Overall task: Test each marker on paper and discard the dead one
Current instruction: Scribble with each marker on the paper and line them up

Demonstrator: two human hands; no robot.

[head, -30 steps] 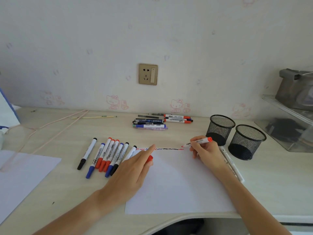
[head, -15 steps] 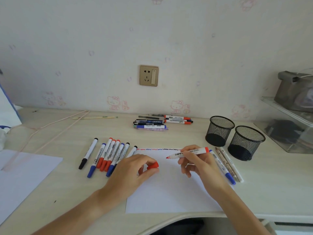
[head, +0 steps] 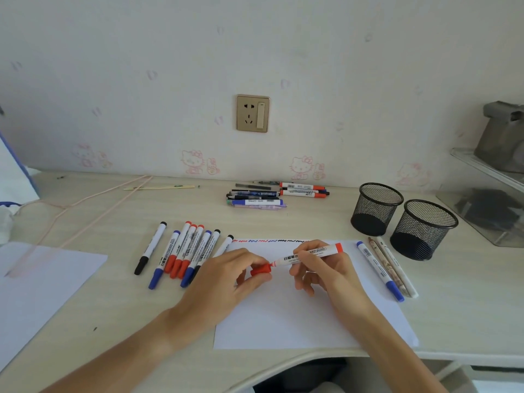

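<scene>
My right hand point(head: 326, 270) grips a red whiteboard marker point(head: 312, 253), its tip pointing left. My left hand point(head: 226, 282) pinches the marker's red cap point(head: 261, 270), and the tip sits right at the cap's mouth. Both hands hover over a white sheet of paper point(head: 297, 316), which carries a row of red, blue and black squiggles point(head: 272, 240) along its top edge. A row of several capped markers point(head: 187, 253) lies left of the sheet. A blue marker point(head: 378, 269) and two pens lie at the sheet's right edge.
Two black mesh pen cups point(head: 375, 208) point(head: 422, 229) stand at the right. A pile of pens and markers point(head: 272, 195) lies by the wall. Another white sheet point(head: 37, 287) is at the left, a clear shelf unit point(head: 490, 194) at far right.
My right hand lifted the red marker off the top of the sheet and carried it left and down. My left hand picked up the red cap and brought it to the tip.
</scene>
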